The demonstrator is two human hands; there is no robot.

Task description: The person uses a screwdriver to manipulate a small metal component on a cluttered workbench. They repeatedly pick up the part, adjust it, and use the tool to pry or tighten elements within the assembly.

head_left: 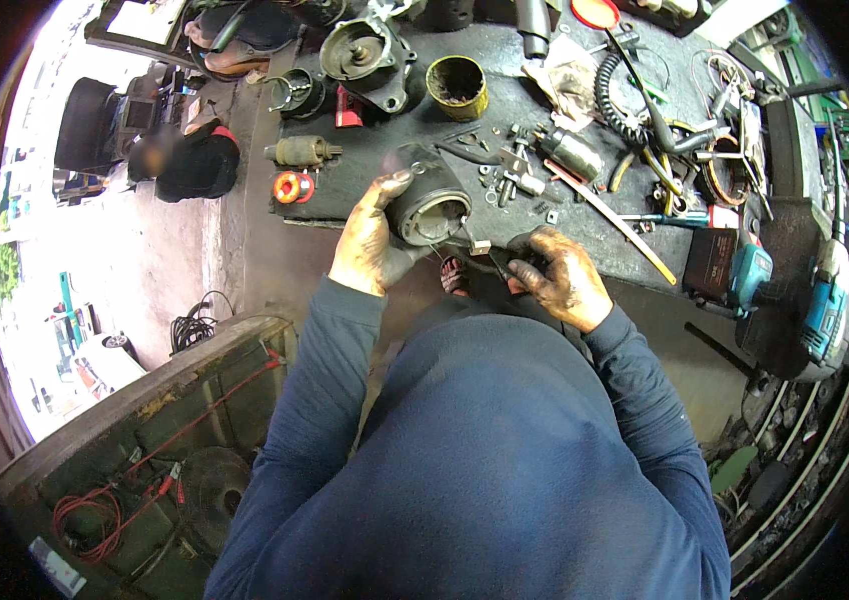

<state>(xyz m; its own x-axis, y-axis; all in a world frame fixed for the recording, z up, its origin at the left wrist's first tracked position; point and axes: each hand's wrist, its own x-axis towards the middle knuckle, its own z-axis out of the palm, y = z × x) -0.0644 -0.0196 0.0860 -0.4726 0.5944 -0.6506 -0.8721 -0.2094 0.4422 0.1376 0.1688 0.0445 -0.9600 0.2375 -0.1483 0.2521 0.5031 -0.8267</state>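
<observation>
My left hand (369,240) grips a dark cylindrical motor housing (429,190) over the bench's near edge, its open end tilted toward me. From that end a short lead runs to a small pale block (482,246), which looks like a carbon brush. My right hand (563,276) is closed just right of the block, around a slim dark tool (501,266); a bit of red shows below the fingers. What kind of tool it is, and whether it touches the block, I cannot tell. Both hands are smudged black.
On the bench (345,190) lie a gear housing (363,60), a yellow tin (457,88), a metal cylinder (575,152), several nuts and bolts, and a wooden stick (613,222). Power tools (829,310) stand at right. A person (190,165) sits at far left. A metal bin (145,430) is lower left.
</observation>
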